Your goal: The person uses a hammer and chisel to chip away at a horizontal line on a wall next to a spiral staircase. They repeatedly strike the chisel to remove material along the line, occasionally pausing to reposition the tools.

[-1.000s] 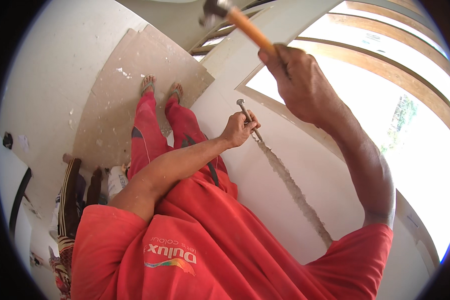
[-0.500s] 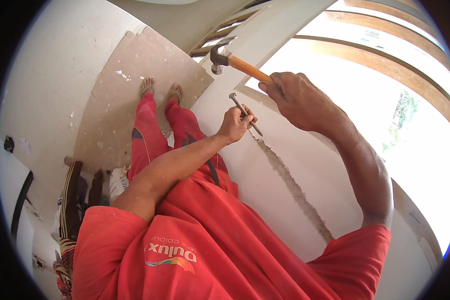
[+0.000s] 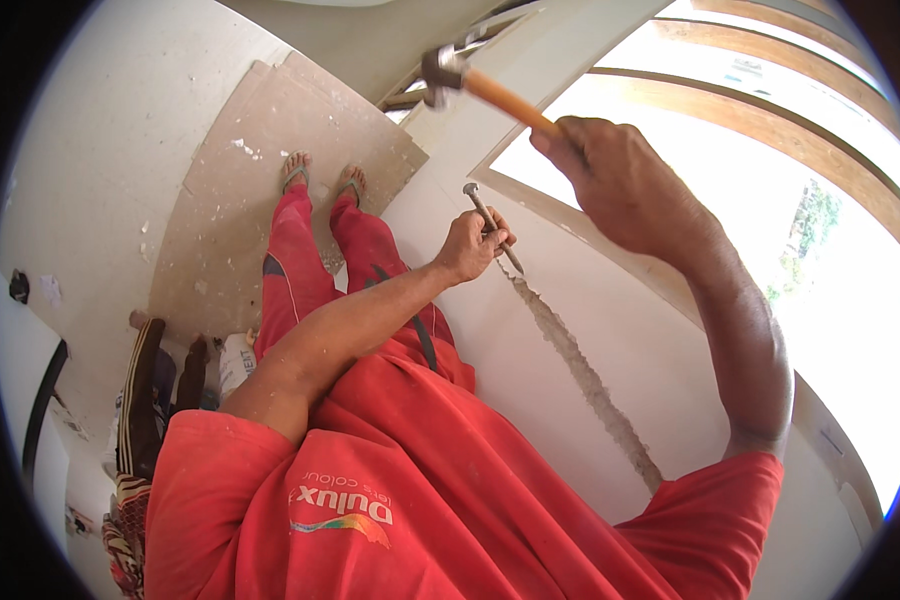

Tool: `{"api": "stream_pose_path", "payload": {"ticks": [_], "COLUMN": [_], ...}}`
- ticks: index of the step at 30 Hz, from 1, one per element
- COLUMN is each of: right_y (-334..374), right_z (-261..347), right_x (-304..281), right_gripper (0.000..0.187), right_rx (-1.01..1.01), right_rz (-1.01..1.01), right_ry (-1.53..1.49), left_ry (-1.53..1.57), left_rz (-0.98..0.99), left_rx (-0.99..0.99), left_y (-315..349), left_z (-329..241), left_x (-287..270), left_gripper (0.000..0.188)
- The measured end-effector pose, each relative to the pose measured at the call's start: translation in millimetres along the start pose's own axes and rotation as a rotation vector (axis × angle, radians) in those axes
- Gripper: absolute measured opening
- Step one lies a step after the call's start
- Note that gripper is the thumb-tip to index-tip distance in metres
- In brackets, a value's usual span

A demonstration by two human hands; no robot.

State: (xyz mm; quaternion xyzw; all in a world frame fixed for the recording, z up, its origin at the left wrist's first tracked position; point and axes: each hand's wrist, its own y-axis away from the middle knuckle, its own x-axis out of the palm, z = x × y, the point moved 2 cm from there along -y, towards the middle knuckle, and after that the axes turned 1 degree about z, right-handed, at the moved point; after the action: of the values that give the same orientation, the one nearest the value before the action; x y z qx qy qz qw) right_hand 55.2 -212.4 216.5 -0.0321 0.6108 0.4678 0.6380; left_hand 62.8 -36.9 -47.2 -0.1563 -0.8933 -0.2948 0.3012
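Observation:
Between the thumb and fingers of my left hand (image 3: 475, 246) is a metal chisel (image 3: 484, 212), tilted, its flattened head up and its point down at the wall. The tip meets, or nearly meets, the upper end of a rough groove (image 3: 580, 365) cut into the white wall (image 3: 510, 360). My right hand (image 3: 625, 185) is closed round the orange handle of a claw hammer (image 3: 505, 100). The hammer's dark metal head is raised above the chisel, apart from it and slightly blurred.
To the right is a bright window opening (image 3: 690, 170) with wooden frame bars (image 3: 770, 110). A brown board (image 3: 230, 200) with white chips lies on the floor under my sandalled feet. At the left stand a white sack (image 3: 236, 362) and a dark striped cloth (image 3: 142, 400).
My right hand has lifted the hammer a little higher, away from the chisel. My left hand and the chisel have stayed almost still.

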Motion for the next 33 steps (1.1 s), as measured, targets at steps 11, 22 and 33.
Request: {"api": "stream_pose_path", "payload": {"ticks": [11, 22, 33], "right_y": [-6, -21, -41], "right_z": [-13, -16, 8], "right_x": [39, 33, -7], "right_gripper": [0.029, 0.023, 0.03], "right_rx": [0.145, 0.034, 0.149], "right_rz": [0.475, 0.014, -0.136], "right_ry": [0.111, 0.103, -0.076], "left_ry": [-0.065, -0.099, -0.061], "left_rz": [0.074, 0.094, 0.041], "left_rx": [-0.023, -0.012, 0.021], "left_y": [-5, -5, -7], "left_z": [-4, -10, -6], "left_x": [-1, -2, -1], "left_gripper": [0.006, 0.005, 0.006]}}
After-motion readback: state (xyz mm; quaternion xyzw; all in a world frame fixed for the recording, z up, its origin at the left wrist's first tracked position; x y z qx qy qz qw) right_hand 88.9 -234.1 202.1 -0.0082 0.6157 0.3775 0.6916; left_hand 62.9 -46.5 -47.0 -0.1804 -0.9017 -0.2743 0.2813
